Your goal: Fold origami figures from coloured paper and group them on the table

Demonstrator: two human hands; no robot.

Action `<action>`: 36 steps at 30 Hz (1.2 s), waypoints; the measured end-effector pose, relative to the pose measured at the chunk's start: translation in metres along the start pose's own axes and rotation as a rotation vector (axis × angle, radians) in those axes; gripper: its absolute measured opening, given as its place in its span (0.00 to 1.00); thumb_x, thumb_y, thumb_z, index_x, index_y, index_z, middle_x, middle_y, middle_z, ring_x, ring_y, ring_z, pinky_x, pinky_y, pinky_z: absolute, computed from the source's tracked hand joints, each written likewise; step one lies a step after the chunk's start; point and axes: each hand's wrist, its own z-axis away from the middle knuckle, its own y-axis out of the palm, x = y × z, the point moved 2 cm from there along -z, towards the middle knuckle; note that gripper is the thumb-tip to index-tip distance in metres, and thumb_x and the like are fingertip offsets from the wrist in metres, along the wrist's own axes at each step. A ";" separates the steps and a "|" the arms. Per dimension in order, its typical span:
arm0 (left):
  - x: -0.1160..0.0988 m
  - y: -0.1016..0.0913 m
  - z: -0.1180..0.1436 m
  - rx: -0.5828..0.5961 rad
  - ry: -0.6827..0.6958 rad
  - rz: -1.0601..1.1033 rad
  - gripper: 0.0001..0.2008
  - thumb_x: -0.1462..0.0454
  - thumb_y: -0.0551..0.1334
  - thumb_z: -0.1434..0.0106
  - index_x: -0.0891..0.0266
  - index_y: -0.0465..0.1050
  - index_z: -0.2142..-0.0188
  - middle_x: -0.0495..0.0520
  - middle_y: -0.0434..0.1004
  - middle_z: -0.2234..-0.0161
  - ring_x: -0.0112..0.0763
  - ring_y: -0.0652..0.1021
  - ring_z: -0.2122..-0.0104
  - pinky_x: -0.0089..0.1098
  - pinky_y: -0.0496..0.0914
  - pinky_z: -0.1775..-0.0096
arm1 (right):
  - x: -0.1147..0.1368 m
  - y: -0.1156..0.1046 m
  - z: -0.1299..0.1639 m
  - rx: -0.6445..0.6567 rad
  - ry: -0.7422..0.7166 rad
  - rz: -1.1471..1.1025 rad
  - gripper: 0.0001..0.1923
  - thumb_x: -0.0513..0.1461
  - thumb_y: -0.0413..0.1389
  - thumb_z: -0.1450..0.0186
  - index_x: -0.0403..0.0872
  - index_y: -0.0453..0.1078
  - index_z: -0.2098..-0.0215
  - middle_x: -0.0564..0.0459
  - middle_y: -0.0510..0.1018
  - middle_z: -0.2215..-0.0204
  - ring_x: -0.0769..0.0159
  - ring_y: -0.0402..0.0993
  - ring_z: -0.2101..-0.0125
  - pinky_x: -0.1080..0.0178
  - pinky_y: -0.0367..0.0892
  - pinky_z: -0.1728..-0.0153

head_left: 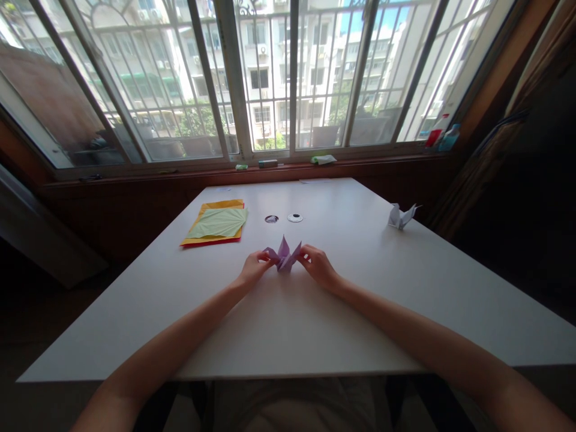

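Note:
A purple folded paper crane (284, 259) stands near the middle of the white table (288, 324), with a pointed tip rising at its centre. My left hand (257, 265) pinches its left side between thumb and fingers. On the opposite side, my right hand (317, 264) pinches the right point of the crane. Both forearms reach in from the near edge of the table. The parts of the paper under my fingertips are hidden.
Left of the crane lies a stack of green, yellow and red paper sheets (218, 223). Two round items, a dark-centred disc (272, 219) and a white disc (295, 218), lie beyond it. A white paper crane (400, 216) stands at right. Small items line the windowsill (198, 170).

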 end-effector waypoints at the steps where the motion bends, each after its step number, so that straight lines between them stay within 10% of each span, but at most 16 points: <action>1: 0.002 -0.001 -0.001 -0.003 -0.002 -0.011 0.12 0.57 0.62 0.52 0.64 0.75 0.75 0.52 0.74 0.74 0.33 0.72 0.69 0.30 0.64 0.65 | -0.002 0.001 0.000 0.006 0.008 -0.002 0.06 0.35 0.51 0.42 0.45 0.67 0.75 0.54 0.71 0.75 0.70 0.66 0.75 0.67 0.62 0.72; 17: 0.004 -0.001 -0.004 -0.050 -0.047 0.072 0.19 0.53 0.55 0.46 0.66 0.68 0.62 0.58 0.74 0.67 0.33 0.73 0.65 0.31 0.65 0.64 | -0.014 -0.018 -0.013 -0.123 0.116 0.024 0.06 0.37 0.52 0.44 0.44 0.69 0.77 0.54 0.73 0.78 0.70 0.67 0.78 0.67 0.62 0.74; 36: 0.015 0.002 -0.007 -0.024 -0.042 -0.009 0.16 0.55 0.54 0.46 0.64 0.69 0.63 0.56 0.74 0.63 0.34 0.73 0.64 0.31 0.65 0.63 | -0.163 -0.173 0.000 -0.763 0.500 0.587 0.08 0.38 0.48 0.44 0.42 0.67 0.72 0.45 0.69 0.72 0.60 0.64 0.67 0.57 0.60 0.64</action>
